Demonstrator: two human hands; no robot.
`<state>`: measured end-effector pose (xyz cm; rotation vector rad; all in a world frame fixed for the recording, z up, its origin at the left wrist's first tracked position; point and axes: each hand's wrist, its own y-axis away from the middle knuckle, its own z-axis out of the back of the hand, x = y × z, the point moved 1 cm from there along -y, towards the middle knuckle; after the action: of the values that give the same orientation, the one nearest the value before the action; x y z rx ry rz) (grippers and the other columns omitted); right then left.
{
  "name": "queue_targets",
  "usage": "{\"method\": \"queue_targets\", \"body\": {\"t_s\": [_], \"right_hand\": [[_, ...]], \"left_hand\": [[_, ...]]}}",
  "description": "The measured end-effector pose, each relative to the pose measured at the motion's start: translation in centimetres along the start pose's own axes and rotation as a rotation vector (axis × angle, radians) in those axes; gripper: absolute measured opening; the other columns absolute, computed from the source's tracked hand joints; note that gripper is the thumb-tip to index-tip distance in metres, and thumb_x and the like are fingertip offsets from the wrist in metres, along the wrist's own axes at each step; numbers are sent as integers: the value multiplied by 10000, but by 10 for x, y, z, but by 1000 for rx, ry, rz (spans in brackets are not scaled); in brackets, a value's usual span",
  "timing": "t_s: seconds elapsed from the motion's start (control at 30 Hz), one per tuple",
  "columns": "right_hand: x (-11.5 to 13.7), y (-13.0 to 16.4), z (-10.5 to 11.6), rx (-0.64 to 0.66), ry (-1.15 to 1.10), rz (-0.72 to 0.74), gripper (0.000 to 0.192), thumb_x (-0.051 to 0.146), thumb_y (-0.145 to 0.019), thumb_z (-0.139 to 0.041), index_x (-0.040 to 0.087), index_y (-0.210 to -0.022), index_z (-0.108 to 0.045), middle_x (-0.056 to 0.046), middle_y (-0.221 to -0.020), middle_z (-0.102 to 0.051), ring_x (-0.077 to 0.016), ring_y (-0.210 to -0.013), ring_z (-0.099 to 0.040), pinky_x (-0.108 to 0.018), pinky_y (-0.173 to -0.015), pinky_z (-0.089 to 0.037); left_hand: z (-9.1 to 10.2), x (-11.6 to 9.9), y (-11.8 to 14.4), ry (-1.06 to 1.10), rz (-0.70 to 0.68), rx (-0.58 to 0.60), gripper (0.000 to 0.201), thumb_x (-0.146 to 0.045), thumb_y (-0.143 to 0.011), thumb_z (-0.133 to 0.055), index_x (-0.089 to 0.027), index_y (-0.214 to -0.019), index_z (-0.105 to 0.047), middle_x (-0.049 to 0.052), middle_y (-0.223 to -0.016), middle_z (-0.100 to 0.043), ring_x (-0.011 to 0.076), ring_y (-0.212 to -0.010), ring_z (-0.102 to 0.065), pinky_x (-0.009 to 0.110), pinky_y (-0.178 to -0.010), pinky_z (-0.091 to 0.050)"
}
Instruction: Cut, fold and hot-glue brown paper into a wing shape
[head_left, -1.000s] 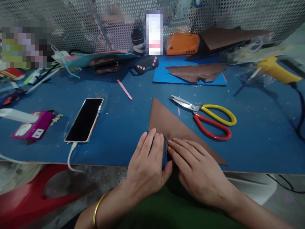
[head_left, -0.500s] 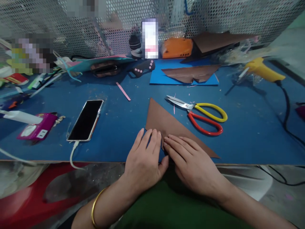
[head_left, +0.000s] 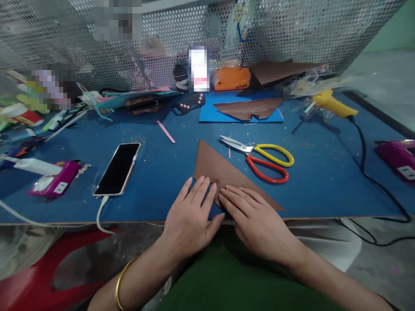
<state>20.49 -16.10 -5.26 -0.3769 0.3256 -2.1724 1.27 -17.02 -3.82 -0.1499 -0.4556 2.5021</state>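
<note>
At the near edge of the blue desk, a brown paper triangle is pinned flat under the left hand and the right hand, both spread wide with nothing gripped, fingertips meeting at its lower left corner. A clean crease is judged best made with even pressure kept along the fold, the sheet lying just beyond the fingers. Farther back, scissors rest just right of the triangle, a phone well left.
</note>
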Motion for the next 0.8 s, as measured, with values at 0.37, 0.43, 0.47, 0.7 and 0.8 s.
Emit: {"method": "queue_targets", "body": {"t_s": [0.37,0.43,0.47,0.7,0.8], "right_hand": [[-10,7,9,-74,-43,-84,411,125,-939,-460,38,-1329,-560,-172,-1358,-601,-273,-1296,-513,-448,-1071,-469],[-17,12,16,-98,-8,-150,394,169,-970,-453,48,-1330,-559,-174,-1351,-604,-277,-1280,-525,-457,-1035,-495],[-21,15,19,-97,19,-173,393,190,-979,-451,53,-1332,-558,-175,-1346,-607,-284,-1270,-534,-467,-1017,-506],[-30,27,14,-72,148,-207,406,273,-1005,-425,49,-1310,-572,-186,-1321,-626,-314,-1220,-577,-493,-977,-527],[-27,32,8,-124,149,-234,440,330,-1005,-432,45,-1315,-561,-198,-1323,-622,-309,-1215,-585,-487,-975,-530]], "left_hand": [[-8,-15,1,-202,-51,17,842,-615,-906,-483,138,-1277,-544,388,-1312,-546,469,-1248,-547,549,-1049,-456],[-11,-17,2,-240,-42,21,929,-689,-874,-485,131,-1309,-519,399,-1330,-522,482,-1253,-536,547,-1039,-461],[-11,-18,2,-247,-37,25,949,-711,-861,-486,112,-1333,-506,395,-1344,-513,481,-1259,-531,546,-1037,-460],[-13,-25,-1,-263,37,114,881,-635,-850,-580,64,-1378,-488,375,-1377,-499,472,-1304,-493,574,-1110,-356],[-16,-28,-2,-294,84,118,913,-652,-808,-626,57,-1371,-502,368,-1364,-518,460,-1297,-506,566,-1113,-354]]}}
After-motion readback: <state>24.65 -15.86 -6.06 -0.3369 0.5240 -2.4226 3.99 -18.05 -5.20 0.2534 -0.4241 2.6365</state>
